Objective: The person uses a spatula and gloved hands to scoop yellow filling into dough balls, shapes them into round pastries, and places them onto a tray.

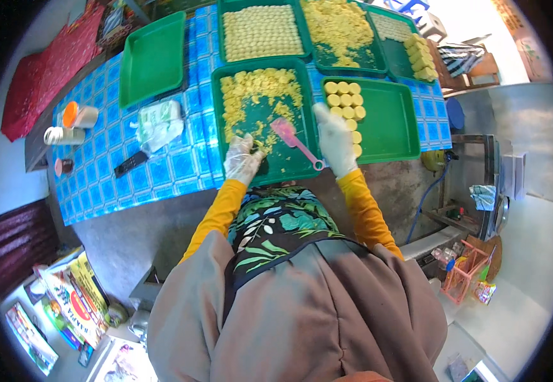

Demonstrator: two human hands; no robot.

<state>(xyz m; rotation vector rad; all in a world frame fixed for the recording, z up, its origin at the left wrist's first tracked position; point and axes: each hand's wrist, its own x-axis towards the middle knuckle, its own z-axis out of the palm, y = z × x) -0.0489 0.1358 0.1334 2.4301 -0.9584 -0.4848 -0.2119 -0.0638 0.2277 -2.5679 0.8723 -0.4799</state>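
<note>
My left hand [244,160], in a clear plastic glove, is at the near left of a green tray [272,179] of crumbly yellow mixture [242,90]. Its fingers curl around a small, dark-rimmed object [259,145], mostly hidden, with some yellow showing at it. A pink plastic scoop [295,141] lies in this tray, its handle towards the near right corner. My right hand [334,138], gloved too, hovers at the left side of another green tray [391,124]. Beside its fingers stand rows of yellow cylinders [345,100]; the hand hides some of them, and its grip is unclear.
Behind are a tray of small pale pieces [263,33], a tray of yellow crumbs [341,24] and a tray with stacked yellow blocks [419,58]. Leftward lie a green tray [152,59], a plastic packet [159,122], a dark flat object [131,164] and an orange-lidded jar [80,115].
</note>
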